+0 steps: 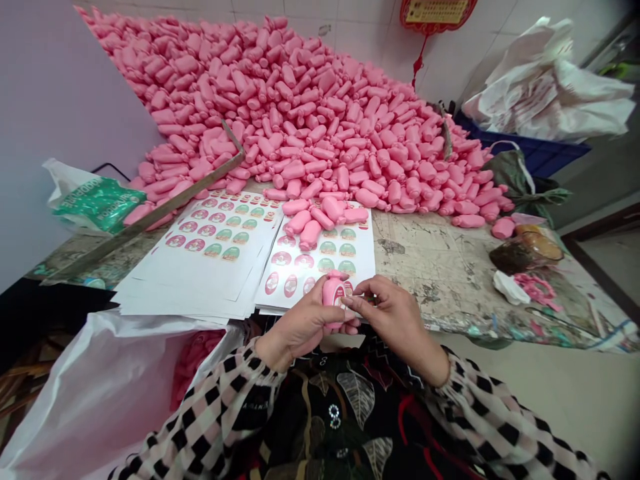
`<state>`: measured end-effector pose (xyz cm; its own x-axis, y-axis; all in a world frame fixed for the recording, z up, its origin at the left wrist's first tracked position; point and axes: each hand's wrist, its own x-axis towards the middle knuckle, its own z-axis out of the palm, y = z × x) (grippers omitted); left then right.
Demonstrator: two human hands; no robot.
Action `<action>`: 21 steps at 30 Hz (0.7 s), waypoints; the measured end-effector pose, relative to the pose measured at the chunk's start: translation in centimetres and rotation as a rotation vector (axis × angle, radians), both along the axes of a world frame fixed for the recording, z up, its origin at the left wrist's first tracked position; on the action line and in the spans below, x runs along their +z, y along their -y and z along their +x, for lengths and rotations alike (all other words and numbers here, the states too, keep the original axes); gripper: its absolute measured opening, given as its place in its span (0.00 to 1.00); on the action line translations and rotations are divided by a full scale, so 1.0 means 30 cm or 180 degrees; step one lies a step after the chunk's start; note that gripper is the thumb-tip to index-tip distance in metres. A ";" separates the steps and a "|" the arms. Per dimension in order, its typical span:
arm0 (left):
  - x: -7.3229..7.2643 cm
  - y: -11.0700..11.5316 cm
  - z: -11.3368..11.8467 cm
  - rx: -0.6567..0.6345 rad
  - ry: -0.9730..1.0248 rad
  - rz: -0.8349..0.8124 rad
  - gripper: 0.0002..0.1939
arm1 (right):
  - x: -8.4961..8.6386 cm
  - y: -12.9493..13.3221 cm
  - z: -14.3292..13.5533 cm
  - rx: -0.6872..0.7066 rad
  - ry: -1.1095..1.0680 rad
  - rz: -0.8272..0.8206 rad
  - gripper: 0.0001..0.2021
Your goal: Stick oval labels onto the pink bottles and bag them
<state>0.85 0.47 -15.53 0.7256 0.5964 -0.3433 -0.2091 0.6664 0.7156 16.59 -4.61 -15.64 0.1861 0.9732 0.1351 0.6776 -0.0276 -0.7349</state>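
Note:
Upright in my left hand (297,325) is a small pink plastic bottle (329,291), with the fingers wrapped around its body. On the bottle's front sits a red and white oval sticker label (340,293). The thumb and forefinger of my right hand (397,317) are closed at the label's right edge, against the bottle. Just beyond my hands lies a sticker sheet (273,283) with pink, green and red labels. Several loose pink bottles (310,233) rest on its upper part.
A huge heap of pink bottles (300,107) covers the back of the worktable (425,260). Left are another sticker sheet stack (190,280), a wooden bar (150,217) and a green-white bag (97,203). A brown jar (525,250) stands right; a white sack (90,380) hangs open below left.

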 end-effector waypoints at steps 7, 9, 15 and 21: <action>0.021 0.018 -0.006 -0.0236 -0.0156 -0.0078 0.26 | -0.006 -0.015 0.015 -0.0220 -0.0742 -0.0253 0.15; 0.023 0.025 -0.002 -0.0397 -0.0302 -0.0068 0.28 | -0.007 -0.022 -0.021 -0.0102 -0.1608 -0.0550 0.18; 0.059 0.044 -0.120 -0.0602 -0.0752 0.0395 0.30 | -0.014 -0.086 -0.070 0.0860 -0.2465 -0.0966 0.16; 0.115 0.082 -0.498 0.0243 -0.2085 0.0706 0.25 | -0.010 -0.290 -0.001 0.0951 0.0760 -0.0256 0.06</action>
